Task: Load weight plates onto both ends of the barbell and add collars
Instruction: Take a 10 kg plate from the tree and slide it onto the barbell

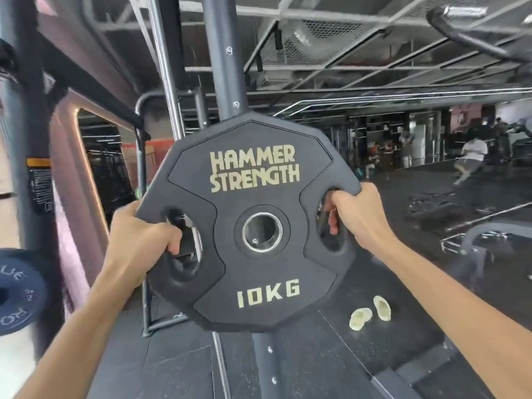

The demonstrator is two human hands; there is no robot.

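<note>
A black 10 kg weight plate (pixel 253 272) marked HAMMER STRENGTH fills the middle of the head view, held upright and facing me. My left hand (pixel 144 231) grips its left handle slot, fingers curled through the opening. My right hand (pixel 357 214) grips the right handle slot the same way. The plate's steel-ringed centre hole (pixel 262 231) is empty. Behind the plate rise a dark rack upright (pixel 221 53) and a chrome guide rod (pixel 164 67). The barbell sleeve and any collars are out of sight.
A blue plate (pixel 17 292) hangs on a peg at the left edge. A pair of pale slippers (pixel 371 312) lies on the black rubber floor to the right. A grey frame base (pixel 161 323) stands below the plate. People move about in the far right background.
</note>
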